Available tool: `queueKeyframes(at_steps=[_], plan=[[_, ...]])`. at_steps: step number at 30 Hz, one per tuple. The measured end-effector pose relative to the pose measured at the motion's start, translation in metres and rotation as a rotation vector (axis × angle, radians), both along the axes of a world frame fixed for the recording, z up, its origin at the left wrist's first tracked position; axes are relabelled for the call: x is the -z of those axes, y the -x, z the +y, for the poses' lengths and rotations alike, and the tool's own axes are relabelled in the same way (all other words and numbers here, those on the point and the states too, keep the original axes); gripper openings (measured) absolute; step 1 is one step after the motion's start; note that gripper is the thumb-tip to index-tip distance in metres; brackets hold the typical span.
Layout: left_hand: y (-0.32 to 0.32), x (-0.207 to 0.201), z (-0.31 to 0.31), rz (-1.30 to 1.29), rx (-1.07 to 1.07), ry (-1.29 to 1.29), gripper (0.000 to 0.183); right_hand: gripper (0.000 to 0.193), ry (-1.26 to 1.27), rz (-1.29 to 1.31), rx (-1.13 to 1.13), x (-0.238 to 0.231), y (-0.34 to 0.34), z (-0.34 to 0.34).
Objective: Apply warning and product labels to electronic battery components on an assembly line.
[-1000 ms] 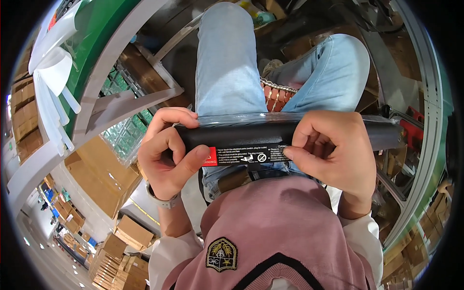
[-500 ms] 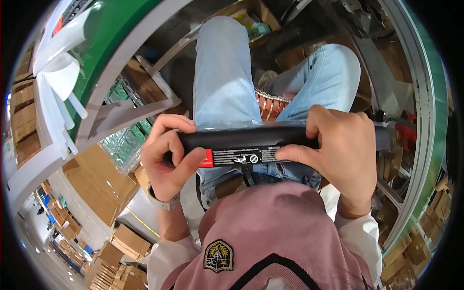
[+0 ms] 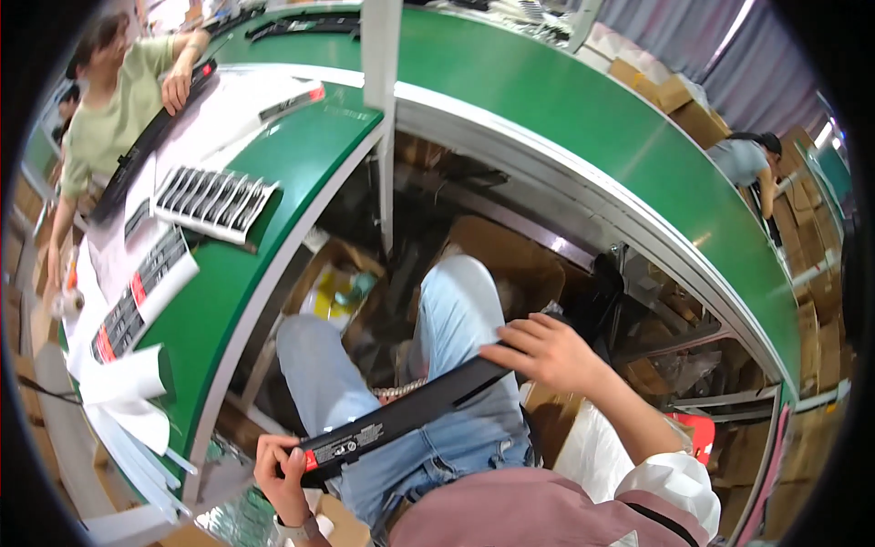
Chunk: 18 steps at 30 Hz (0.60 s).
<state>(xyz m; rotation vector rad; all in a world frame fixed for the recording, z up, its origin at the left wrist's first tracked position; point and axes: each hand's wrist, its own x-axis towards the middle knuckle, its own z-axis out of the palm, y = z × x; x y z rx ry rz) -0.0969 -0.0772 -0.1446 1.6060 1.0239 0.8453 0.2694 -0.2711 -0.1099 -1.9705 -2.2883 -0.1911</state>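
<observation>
A long black bar [image 3: 401,416] with a red and black warning label lies slantwise over my thighs, its right end higher. My left hand [image 3: 281,469] closes round the lower left end, thumb beside the red edge of the label. Toward the upper right end, my right hand [image 3: 547,354] grips the bar from above with bent fingers. The underside of the bar and the parts beneath my palms are hidden.
A green workbench [image 3: 219,314] at the left bears label sheets [image 3: 150,283] and a white tray of black parts [image 3: 214,201]. A co-worker [image 3: 118,118] there handles another black bar. A green counter [image 3: 547,137] curves ahead; cartons [image 3: 510,255] stand beneath it.
The view has swung up, bringing the benches and other people in. The bar has gone from level to slanting. My right thumb has left the label, and that hand is now farther along the bar.
</observation>
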Motion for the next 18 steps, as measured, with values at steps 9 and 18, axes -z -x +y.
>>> queueKeyframes(at_steps=[9,18], plan=[[0.01,0.001,0.017,-0.079,0.074,0.069,0.023,0.03,-0.077,0.165,0.019,0.002,-0.044,-0.043],[-0.017,0.007,0.016,-0.353,0.099,0.165,0.036,0.024,-0.528,0.401,0.662,-0.037,-0.056,-0.152]])
